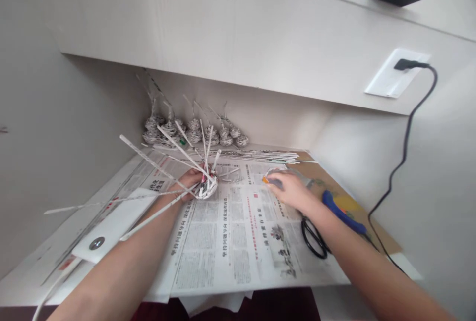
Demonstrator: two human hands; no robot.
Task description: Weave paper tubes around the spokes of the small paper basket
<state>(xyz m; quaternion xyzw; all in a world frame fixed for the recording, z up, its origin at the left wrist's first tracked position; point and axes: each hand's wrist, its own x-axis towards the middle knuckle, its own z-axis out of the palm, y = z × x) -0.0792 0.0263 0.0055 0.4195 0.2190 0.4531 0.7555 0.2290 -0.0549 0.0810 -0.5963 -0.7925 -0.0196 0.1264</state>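
Observation:
My left hand (190,182) is closed around a small woven paper basket base (207,189), its rolled-paper spokes (178,147) fanning out in several directions. The basket base is held a little above newspaper, and my left fingers are partly hidden behind it. Farther right, my right hand (288,187) curls over a small grey tool with an orange tip (265,180). Most of that tool lies under the fingers, so its kind does not show. Black scissors handles (314,239) lie just below my right wrist.
Newspaper (238,241) covers the tabletop. Rolled paper sticks (256,154) lie at the back, before several woven gourd shapes (193,130). A blue-handled tool (342,212) rests on brown board at right. A white device (111,227) sits left; a black cable (405,137) hangs right.

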